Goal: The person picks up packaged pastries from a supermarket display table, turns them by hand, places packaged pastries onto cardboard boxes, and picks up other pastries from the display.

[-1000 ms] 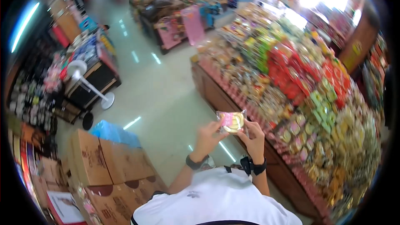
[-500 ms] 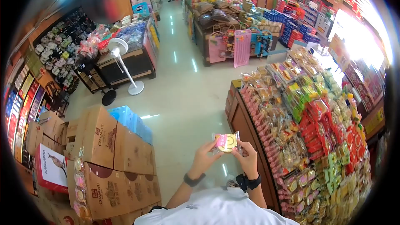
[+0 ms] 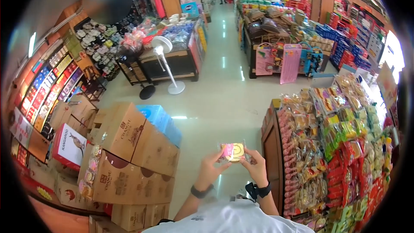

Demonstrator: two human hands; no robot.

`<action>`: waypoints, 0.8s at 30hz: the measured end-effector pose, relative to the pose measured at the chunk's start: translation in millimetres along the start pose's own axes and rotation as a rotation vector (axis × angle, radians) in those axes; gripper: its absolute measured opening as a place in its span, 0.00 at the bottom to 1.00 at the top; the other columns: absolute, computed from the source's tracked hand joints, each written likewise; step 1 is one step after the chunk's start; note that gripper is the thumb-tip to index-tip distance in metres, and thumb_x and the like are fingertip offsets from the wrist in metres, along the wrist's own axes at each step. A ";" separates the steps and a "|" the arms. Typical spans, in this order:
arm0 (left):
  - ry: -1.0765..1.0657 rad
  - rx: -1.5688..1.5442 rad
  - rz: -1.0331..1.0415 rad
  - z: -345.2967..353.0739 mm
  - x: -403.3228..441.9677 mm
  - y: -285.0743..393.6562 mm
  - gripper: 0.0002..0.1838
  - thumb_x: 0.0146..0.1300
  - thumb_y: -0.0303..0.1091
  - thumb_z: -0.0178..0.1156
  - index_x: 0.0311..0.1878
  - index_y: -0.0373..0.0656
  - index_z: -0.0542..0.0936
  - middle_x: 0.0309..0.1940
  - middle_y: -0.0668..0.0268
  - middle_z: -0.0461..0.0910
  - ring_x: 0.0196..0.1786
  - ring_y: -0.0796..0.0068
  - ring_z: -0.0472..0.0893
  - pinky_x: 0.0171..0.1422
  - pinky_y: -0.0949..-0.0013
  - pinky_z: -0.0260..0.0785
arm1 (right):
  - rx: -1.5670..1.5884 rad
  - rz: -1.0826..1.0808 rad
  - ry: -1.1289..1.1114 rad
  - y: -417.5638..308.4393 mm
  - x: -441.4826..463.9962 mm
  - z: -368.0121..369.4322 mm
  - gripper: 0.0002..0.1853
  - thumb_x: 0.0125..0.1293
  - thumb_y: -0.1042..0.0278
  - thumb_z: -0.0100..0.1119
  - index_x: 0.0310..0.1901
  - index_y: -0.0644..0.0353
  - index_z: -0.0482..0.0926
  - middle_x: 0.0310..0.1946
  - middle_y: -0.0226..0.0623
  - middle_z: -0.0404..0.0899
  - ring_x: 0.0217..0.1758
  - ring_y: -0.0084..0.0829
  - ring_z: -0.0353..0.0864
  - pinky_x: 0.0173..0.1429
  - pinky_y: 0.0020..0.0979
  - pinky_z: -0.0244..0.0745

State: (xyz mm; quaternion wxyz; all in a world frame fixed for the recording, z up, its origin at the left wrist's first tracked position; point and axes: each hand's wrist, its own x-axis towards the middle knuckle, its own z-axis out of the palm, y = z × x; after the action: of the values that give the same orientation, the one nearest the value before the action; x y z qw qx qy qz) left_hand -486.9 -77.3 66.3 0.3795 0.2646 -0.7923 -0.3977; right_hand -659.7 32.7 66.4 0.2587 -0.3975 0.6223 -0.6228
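A small wrapped cake [image 3: 233, 152] in clear plastic, yellow with a swirl and a pink label on its left part, is held up in front of my chest. My left hand [image 3: 211, 167] pinches its left edge between thumb and fingers. On the opposite edge, my right hand [image 3: 256, 166] grips the wrapper the same way. Both hands are closed, with dark bands on the wrists. Some fingers behind the packet are hidden.
Right of me stands a display [image 3: 273, 146] heaped with packaged snacks. Stacked cardboard boxes [image 3: 129, 181] rise on my left, beside a blue pack [image 3: 161, 123]. A white standing fan [image 3: 168, 69] is ahead near a goods table. A tiled aisle [image 3: 222, 99] runs forward.
My view has swung left, so the shelves, boxes and fan sit further right in the picture. Both hands still hold the wrapped cake, which looks slightly lower.
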 end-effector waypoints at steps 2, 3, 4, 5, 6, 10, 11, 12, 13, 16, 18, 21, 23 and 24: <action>0.019 0.101 -0.038 -0.5 -5.8 0.7 0.34 0.56 0.33 0.76 0.68 0.41 0.77 0.48 0.54 0.84 0.46 0.66 0.85 0.49 0.66 0.79 | 0.026 0.027 -0.062 11.2 9.6 2.1 0.24 0.60 0.75 0.74 0.59 0.65 0.82 0.35 0.21 0.73 0.32 0.13 0.62 0.34 0.18 0.59; 0.047 0.083 -0.070 -2.0 -9.1 2.9 0.34 0.57 0.34 0.76 0.68 0.42 0.77 0.47 0.54 0.84 0.46 0.66 0.84 0.49 0.66 0.79 | 0.038 0.043 -0.096 14.2 13.7 5.2 0.24 0.60 0.74 0.73 0.59 0.63 0.82 0.33 0.21 0.72 0.31 0.13 0.63 0.34 0.19 0.61; 0.084 0.086 -0.073 -5.0 -12.9 3.6 0.34 0.57 0.34 0.76 0.68 0.42 0.76 0.47 0.55 0.84 0.45 0.67 0.84 0.49 0.66 0.78 | 0.006 0.033 -0.133 12.7 17.3 8.9 0.24 0.61 0.73 0.73 0.59 0.63 0.82 0.33 0.22 0.73 0.31 0.14 0.63 0.34 0.19 0.61; 0.125 0.088 -0.078 -8.4 -18.2 3.8 0.35 0.58 0.34 0.75 0.69 0.42 0.76 0.46 0.55 0.84 0.45 0.67 0.84 0.49 0.66 0.78 | -0.030 0.024 -0.173 9.4 20.8 13.0 0.24 0.61 0.72 0.73 0.59 0.62 0.82 0.34 0.22 0.74 0.31 0.14 0.63 0.34 0.19 0.62; 0.167 0.089 -0.084 -12.5 -24.5 4.1 0.35 0.58 0.34 0.75 0.69 0.42 0.76 0.46 0.55 0.84 0.45 0.67 0.84 0.49 0.66 0.78 | -0.066 0.013 -0.215 7.1 23.5 18.8 0.23 0.61 0.71 0.73 0.59 0.62 0.82 0.34 0.22 0.76 0.31 0.14 0.63 0.34 0.20 0.62; 0.295 0.122 -0.145 -39.4 -52.2 5.8 0.35 0.59 0.32 0.74 0.70 0.42 0.75 0.46 0.55 0.84 0.45 0.68 0.84 0.49 0.67 0.77 | -0.012 -0.014 -0.368 10.6 29.3 57.6 0.24 0.61 0.69 0.74 0.60 0.59 0.83 0.36 0.26 0.79 0.30 0.17 0.64 0.34 0.22 0.65; 0.338 0.129 -0.150 -47.6 -61.4 6.3 0.35 0.59 0.32 0.74 0.70 0.42 0.75 0.46 0.55 0.84 0.45 0.68 0.83 0.50 0.67 0.77 | -0.006 -0.026 -0.408 7.9 28.4 69.8 0.24 0.61 0.69 0.74 0.59 0.58 0.83 0.35 0.27 0.79 0.29 0.18 0.65 0.34 0.23 0.66; 0.386 0.136 -0.155 -56.4 -71.6 7.5 0.35 0.59 0.32 0.74 0.70 0.41 0.74 0.46 0.56 0.84 0.45 0.69 0.83 0.50 0.68 0.77 | -0.001 -0.040 -0.452 4.6 26.5 82.8 0.24 0.60 0.69 0.74 0.59 0.57 0.83 0.34 0.29 0.78 0.28 0.19 0.67 0.34 0.24 0.68; 0.425 0.151 -0.165 -65.4 -81.6 9.3 0.35 0.59 0.32 0.74 0.70 0.42 0.74 0.46 0.56 0.84 0.45 0.69 0.83 0.50 0.68 0.76 | -0.012 -0.063 -0.499 -0.5 24.6 95.7 0.23 0.62 0.69 0.73 0.59 0.58 0.83 0.37 0.28 0.80 0.29 0.18 0.66 0.35 0.23 0.67; 0.551 0.194 -0.208 -95.9 -116.9 17.6 0.35 0.59 0.31 0.74 0.71 0.43 0.74 0.46 0.56 0.83 0.45 0.70 0.82 0.49 0.69 0.76 | -0.025 -0.113 -0.635 -14.2 6.0 137.4 0.22 0.64 0.69 0.71 0.60 0.61 0.82 0.42 0.28 0.83 0.30 0.17 0.66 0.36 0.22 0.65; 0.636 0.196 -0.218 -113.5 -135.4 17.1 0.35 0.59 0.32 0.74 0.71 0.43 0.74 0.45 0.56 0.83 0.45 0.70 0.82 0.49 0.69 0.76 | -0.033 -0.138 -0.684 -20.8 -3.4 165.8 0.21 0.65 0.69 0.70 0.60 0.62 0.82 0.42 0.29 0.82 0.30 0.17 0.68 0.36 0.21 0.66; 0.743 0.201 -0.207 -138.4 -165.7 6.2 0.35 0.59 0.32 0.74 0.70 0.44 0.75 0.47 0.56 0.83 0.45 0.67 0.83 0.50 0.67 0.77 | 0.016 -0.167 -0.755 -18.8 -22.0 205.4 0.22 0.67 0.69 0.69 0.60 0.66 0.80 0.44 0.30 0.82 0.30 0.14 0.72 0.32 0.19 0.67; 0.774 0.216 -0.217 -157.9 -184.3 3.9 0.35 0.59 0.33 0.74 0.70 0.44 0.75 0.49 0.56 0.84 0.47 0.66 0.83 0.52 0.67 0.76 | -0.002 -0.181 -0.804 -19.4 -34.0 228.2 0.23 0.68 0.69 0.68 0.62 0.68 0.79 0.46 0.31 0.82 0.31 0.15 0.75 0.32 0.19 0.70; 0.775 0.215 -0.239 -168.3 -194.1 4.8 0.35 0.60 0.33 0.73 0.71 0.45 0.75 0.50 0.56 0.84 0.48 0.67 0.83 0.53 0.67 0.76 | 0.019 -0.165 -0.811 -17.7 -41.0 240.2 0.23 0.66 0.70 0.69 0.62 0.66 0.79 0.45 0.29 0.81 0.31 0.15 0.70 0.33 0.20 0.68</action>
State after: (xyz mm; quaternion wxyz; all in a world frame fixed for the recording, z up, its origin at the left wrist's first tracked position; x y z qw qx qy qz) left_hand -239.8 -7.0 61.0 0.5708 0.5230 -0.5917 -0.2250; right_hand -437.8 -69.0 54.9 0.4357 -0.6567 0.4303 -0.4402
